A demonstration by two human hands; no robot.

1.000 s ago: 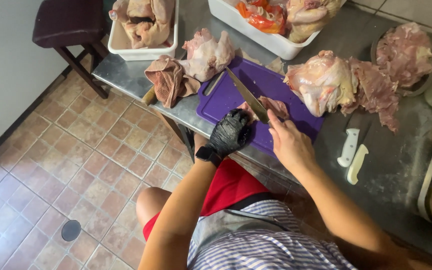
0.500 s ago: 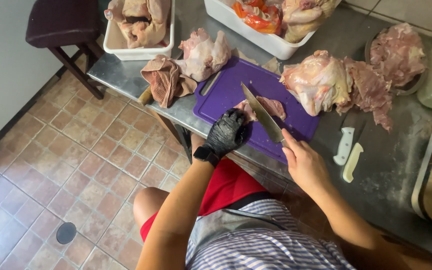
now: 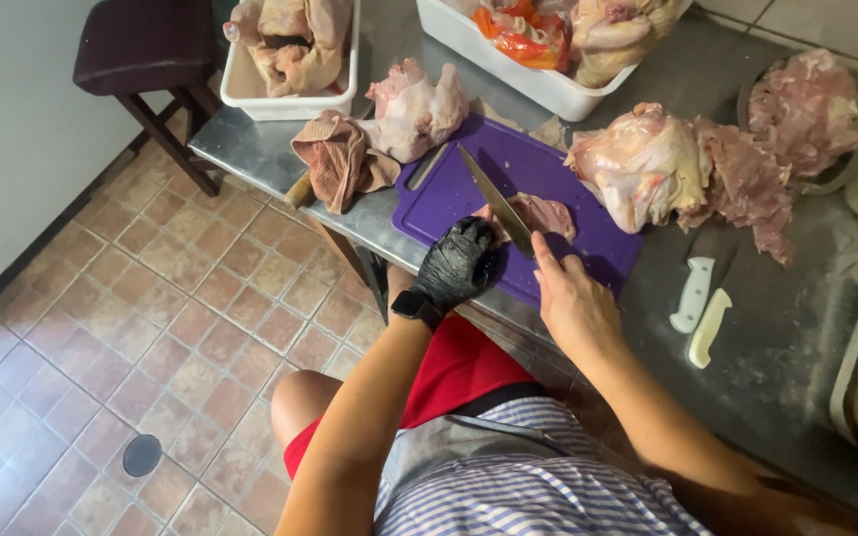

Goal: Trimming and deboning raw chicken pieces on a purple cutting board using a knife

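The person wears a black glove on the left hand [image 3: 461,263], with a black watch [image 3: 416,307] at that wrist. The right hand [image 3: 573,303] is bare. A blue-and-white striped apron [image 3: 528,481] covers red shorts [image 3: 449,372].

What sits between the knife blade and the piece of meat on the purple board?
Nothing visible. The knife, in the right hand, lies right against the meat on the purple board. The gloved left hand steadies the meat from the near side, close beside the blade.
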